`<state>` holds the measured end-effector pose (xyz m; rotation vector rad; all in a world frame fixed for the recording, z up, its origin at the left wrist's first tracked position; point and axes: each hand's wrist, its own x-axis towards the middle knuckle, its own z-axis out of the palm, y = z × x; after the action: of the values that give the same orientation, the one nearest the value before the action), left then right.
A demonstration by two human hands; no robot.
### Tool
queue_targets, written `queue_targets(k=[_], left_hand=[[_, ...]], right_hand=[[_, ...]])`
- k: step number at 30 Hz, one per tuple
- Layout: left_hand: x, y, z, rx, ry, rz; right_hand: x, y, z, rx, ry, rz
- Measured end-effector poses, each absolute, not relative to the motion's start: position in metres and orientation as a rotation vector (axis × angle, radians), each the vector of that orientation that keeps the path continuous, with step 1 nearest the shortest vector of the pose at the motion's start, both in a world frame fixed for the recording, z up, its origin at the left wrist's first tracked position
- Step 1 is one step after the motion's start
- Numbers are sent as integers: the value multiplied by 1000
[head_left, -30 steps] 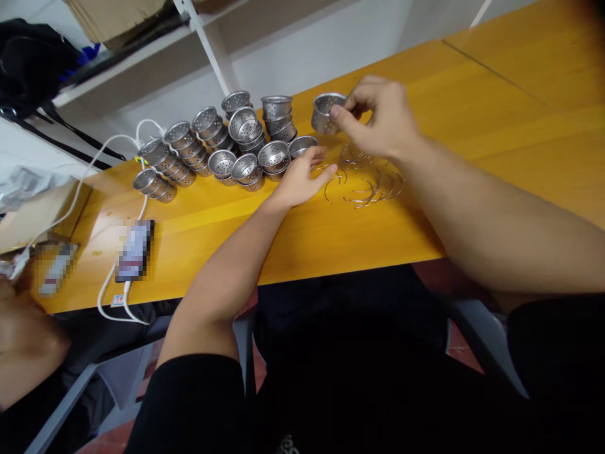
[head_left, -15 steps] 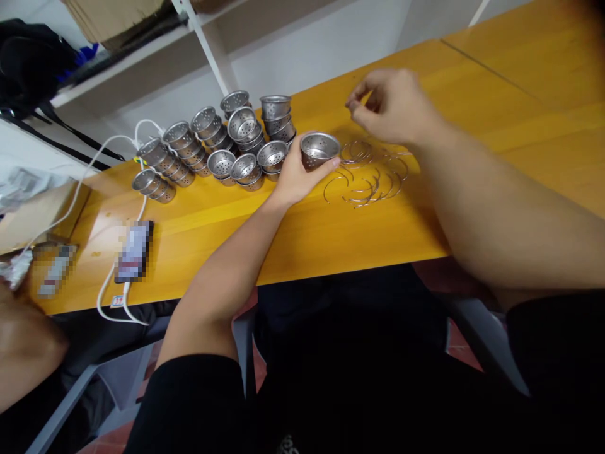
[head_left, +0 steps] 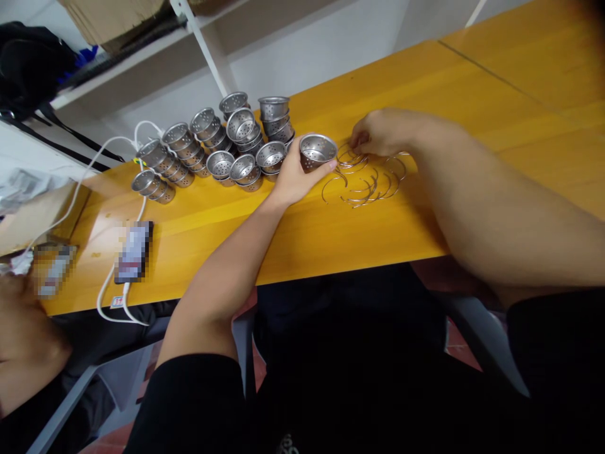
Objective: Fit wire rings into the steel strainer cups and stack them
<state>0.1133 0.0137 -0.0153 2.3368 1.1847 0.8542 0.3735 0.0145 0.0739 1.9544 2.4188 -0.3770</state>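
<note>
My left hand [head_left: 293,178] is closed around a small perforated metal cup [head_left: 316,151], holding it just above the yellow table [head_left: 425,82]. Right of the cup lies a loose heap of thin curved wire rings [head_left: 368,180]. My right hand [head_left: 384,131] rests on the far side of that heap, fingertips curled down and pinching among the wires. What it holds is too small to make out. Behind my left hand stand several stacks of the same metal cups [head_left: 222,148].
A white cable [head_left: 113,277] loops over the table's left part beside a phone [head_left: 133,251] and a small packet [head_left: 51,268]. Another person's arm [head_left: 23,340] shows at the lower left. A shelf frame [head_left: 198,38] rises behind the table.
The cup went from my right hand to my left, which now grips it. My right hand moved away, then came down onto the wire rings.
</note>
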Motion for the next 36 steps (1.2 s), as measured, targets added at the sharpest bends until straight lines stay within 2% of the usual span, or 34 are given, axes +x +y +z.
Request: queue_targets(k=[10, 16, 24, 29, 32, 36], left_hand=[[112, 10, -8, 2292, 1155, 860], [107, 17, -15, 2305, 1127, 891], [106, 14, -8, 2373, 1118, 843], [103, 34, -28, 2189, 1043, 1052], [101, 58, -49, 2110, 827, 1217], [99, 81, -69, 2105, 742, 1262]], right_hand=[[366, 12, 74, 1901, 2375, -214], [365, 14, 71, 1806, 2614, -475], [356, 11, 68, 1763, 2596, -343], [351, 15, 65, 1688, 2467, -210], [353, 18, 62, 1674, 2488, -257], [362, 17, 61, 1688, 2691, -383]])
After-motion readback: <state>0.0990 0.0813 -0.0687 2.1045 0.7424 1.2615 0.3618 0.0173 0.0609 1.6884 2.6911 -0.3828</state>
